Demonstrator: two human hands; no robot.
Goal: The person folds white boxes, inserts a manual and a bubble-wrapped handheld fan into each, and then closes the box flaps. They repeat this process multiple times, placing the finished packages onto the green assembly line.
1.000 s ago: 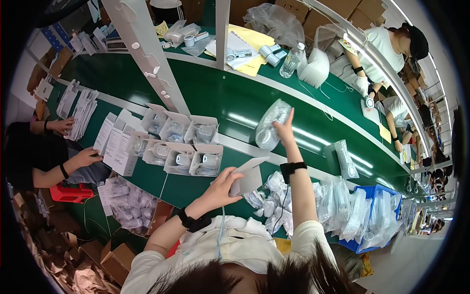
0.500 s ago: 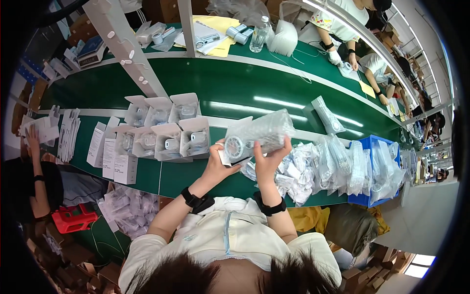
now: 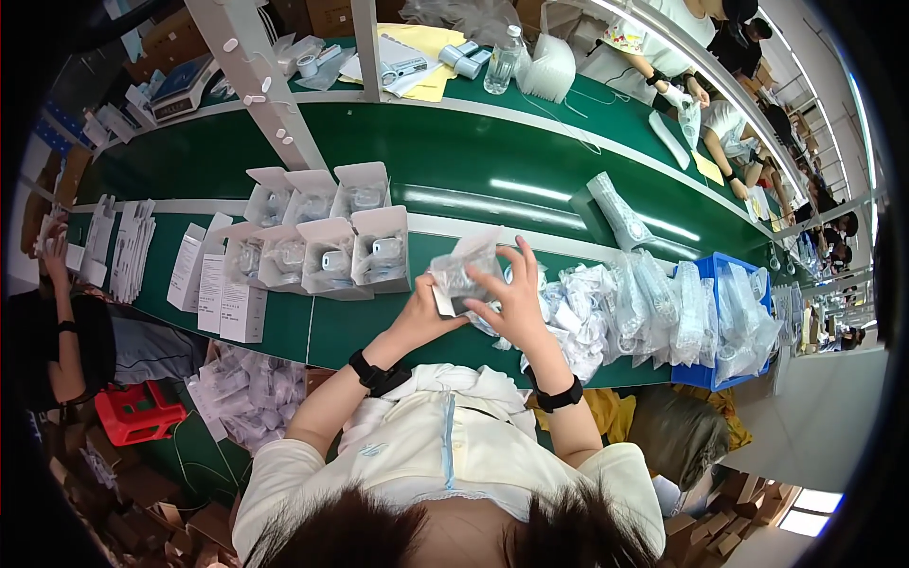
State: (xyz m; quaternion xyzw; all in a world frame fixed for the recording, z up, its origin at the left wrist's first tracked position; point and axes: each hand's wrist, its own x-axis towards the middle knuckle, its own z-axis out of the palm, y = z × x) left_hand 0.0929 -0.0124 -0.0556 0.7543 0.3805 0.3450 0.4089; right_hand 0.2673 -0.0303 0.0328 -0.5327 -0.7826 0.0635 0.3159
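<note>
In front of my chest, my left hand (image 3: 417, 317) grips a small white carton (image 3: 443, 301) by its side. A bubble-wrapped item (image 3: 471, 257) sits low in its mouth, with clear wrap sticking up. My right hand (image 3: 516, 308) is over the mouth, fingers spread and fingertips touching the wrap. What lies deeper in the carton is hidden. Left of my hands stand several open white cartons (image 3: 383, 275) in two rows, each holding a wrapped device. To the right lie a heap of small white packets (image 3: 575, 317) and several bubble-wrapped packages (image 3: 632, 305).
A blue bin (image 3: 696, 371) with wrapped packages stands at the right. Upright closed boxes (image 3: 242, 314) and flat cartons (image 3: 135, 251) are at left, near a co-worker's hand (image 3: 55, 251). One wrapped package (image 3: 615, 210) lies on the green belt (image 3: 454, 156). A metal post (image 3: 254, 90) rises beyond.
The bubble-wrapped item has gone down into the carton. My right hand has moved from gripping it to spread fingers at the carton's mouth. The co-worker's hand at left has shifted.
</note>
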